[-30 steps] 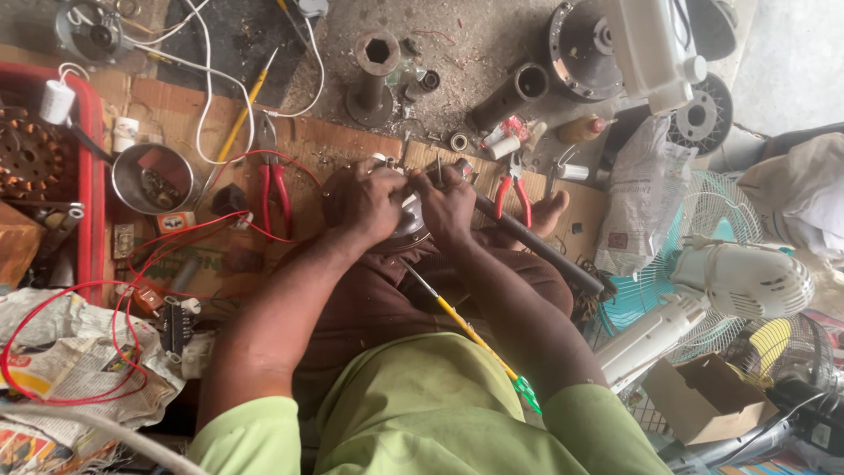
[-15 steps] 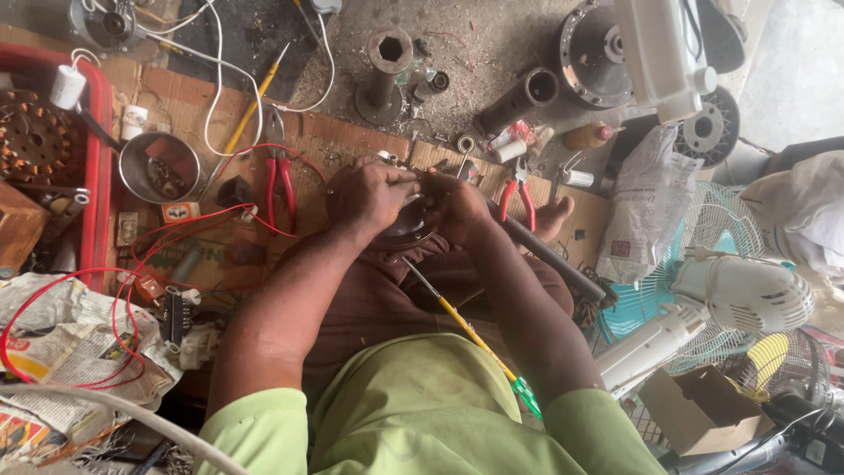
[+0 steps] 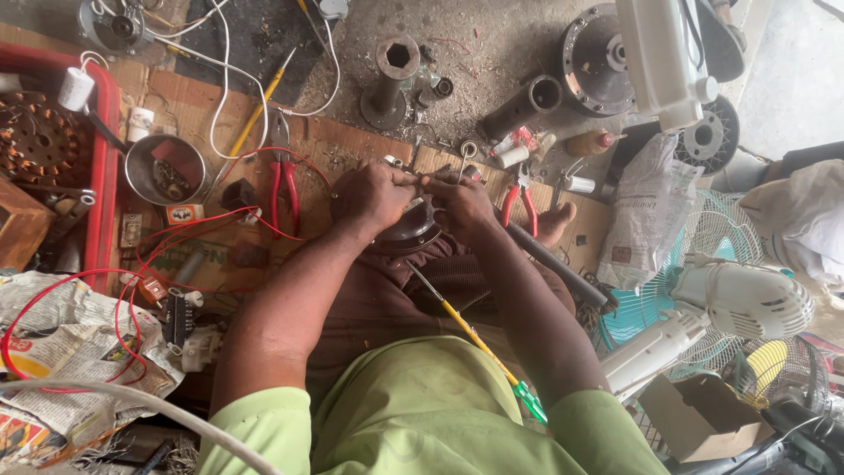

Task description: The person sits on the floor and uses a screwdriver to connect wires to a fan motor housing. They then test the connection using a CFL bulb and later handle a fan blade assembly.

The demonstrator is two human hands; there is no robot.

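Observation:
I sit on the floor with both hands over a round dark metal motor part held in my lap. My left hand grips its upper left rim. My right hand closes on its right side, fingers meeting the left hand at the top. What lies between the fingertips is too small to make out. A yellow-shafted screwdriver with a green handle rests across my thigh. A dark metal rod lies under my right forearm.
Red-handled pliers and red wires lie left on cardboard. A steel bowl and red tray sit far left. Red cutters, metal sockets, motor housings and a white fan surround me.
The view has shifted slightly; both hands stay on the motor part, with fingers working a little closer together at its top edge.

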